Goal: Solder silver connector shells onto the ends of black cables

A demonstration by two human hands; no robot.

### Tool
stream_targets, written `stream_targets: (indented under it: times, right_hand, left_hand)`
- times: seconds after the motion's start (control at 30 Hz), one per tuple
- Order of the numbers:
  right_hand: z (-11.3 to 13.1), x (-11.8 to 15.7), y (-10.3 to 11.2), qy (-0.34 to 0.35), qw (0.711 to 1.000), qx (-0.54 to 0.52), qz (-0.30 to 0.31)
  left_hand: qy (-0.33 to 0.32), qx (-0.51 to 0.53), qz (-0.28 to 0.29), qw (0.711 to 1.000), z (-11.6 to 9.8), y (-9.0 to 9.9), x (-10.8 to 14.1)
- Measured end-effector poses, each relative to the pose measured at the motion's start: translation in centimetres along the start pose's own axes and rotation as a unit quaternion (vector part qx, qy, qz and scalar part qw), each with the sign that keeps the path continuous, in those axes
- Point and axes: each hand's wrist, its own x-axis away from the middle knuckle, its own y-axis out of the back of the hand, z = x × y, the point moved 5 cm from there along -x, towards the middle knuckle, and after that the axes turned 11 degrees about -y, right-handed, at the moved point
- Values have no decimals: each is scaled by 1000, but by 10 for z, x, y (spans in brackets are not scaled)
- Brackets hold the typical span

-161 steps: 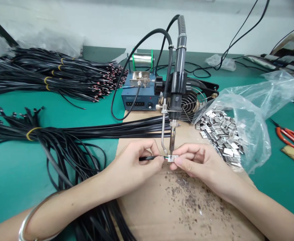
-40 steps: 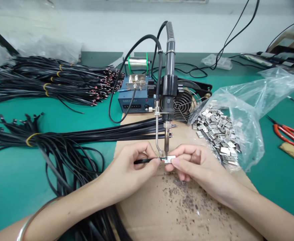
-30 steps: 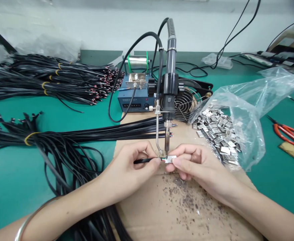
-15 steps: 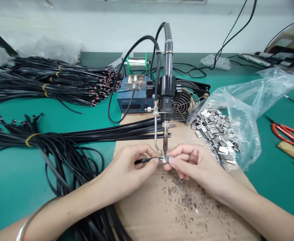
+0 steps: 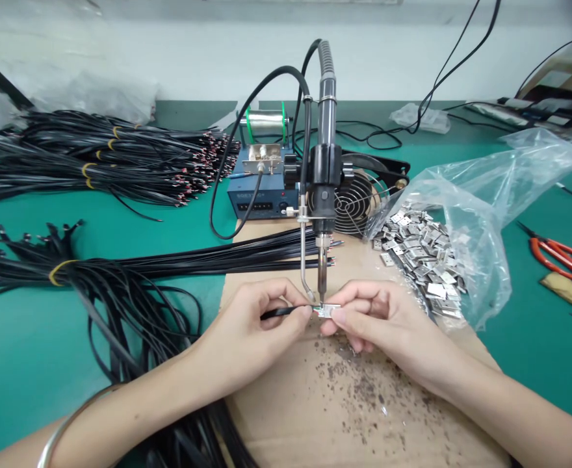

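Observation:
Between the thumb and fingers of my left hand (image 5: 271,325) is the end of a black cable (image 5: 282,312), with thin coloured wires at its tip. My right hand (image 5: 371,315) pinches a small silver metal connector (image 5: 329,311) from the right. The wire ends meet the connector's left side, just beneath the tip of an upright soldering iron (image 5: 322,279). A thin bent metal tube (image 5: 303,260) comes down beside the iron, its end close to the wires. Whether the iron tip touches the connector is too small to tell.
Bundled black cables (image 5: 140,156) lie at the left, more cables (image 5: 218,253) behind my left hand. A blue soldering station (image 5: 261,195) and fan (image 5: 354,201) stand behind. Loose connectors (image 5: 425,253), a plastic bag (image 5: 485,260) and orange-handled pliers (image 5: 559,257) are right. Cardboard (image 5: 286,416) lies beneath.
The connector and my right fingertips have shifted slightly to the right relative to the iron tip. My left fingertips have also moved a little to the right.

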Motion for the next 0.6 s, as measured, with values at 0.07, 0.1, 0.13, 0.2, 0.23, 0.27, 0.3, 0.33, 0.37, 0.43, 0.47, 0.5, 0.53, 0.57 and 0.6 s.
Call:
stream_targets:
  times: [0.07,0.1,0.13,0.2,0.23,0.27,0.3,0.33,0.37,0.43,0.47,0.5,0.53,0.57,0.6]
  right_hand:
    - [0,1,0,4,1000,-12,11]
    - [0,1,0,6,1000,-17,16]
    - [1,1,0,6,1000,-19,19]
    - [1,1,-1,6,1000,-22,21]
    - [1,1,-1,4,1000,-21,19]
    - [1,1,-2,1,1000,-19,14]
    - [1,0,-2,-3,1000,-14,8]
    - [1,0,-2,-7,1000,-9,1]
    - [1,0,-2,-10,1000,-4,-4]
    - [1,-1,-2,-12,1000,2,-10]
    - [1,-2,-2,-11,1000,3,-10]
    - [1,-2,-2,-10,1000,1,-9]
    - [1,-2,-2,-9,1000,-3,-7]
    - [1,-2,-2,-7,1000,-7,-5]
    - [1,-1,-2,-6,1000,-12,-2]
  left_hand:
    - [-1,1,-7,1000,-1,1,0]
    - [0,1,-8,1000,-1,1,1]
    - [-1,1,-9,1000,-2,1,1]
    - [-1,3,-10,1000,-2,1,2]
    - [0,3,-10,1000,-1,0,2]
    - [1,3,-10,1000,-1,0,2]
    - [4,2,-10,1000,0,0,2]
    - [7,-1,-10,1000,0,0,2]
    - [11,-4,-10,1000,1,0,2]
    - [15,-7,-12,1000,2,0,1]
    - [15,-7,-13,1000,1,0,1]
    - [14,-5,-14,1000,1,0,0]
    - [12,-4,-13,1000,1,0,0]
    - [10,-3,-13,1000,0,0,0]
    - [9,-2,-13,1000,0,0,0]
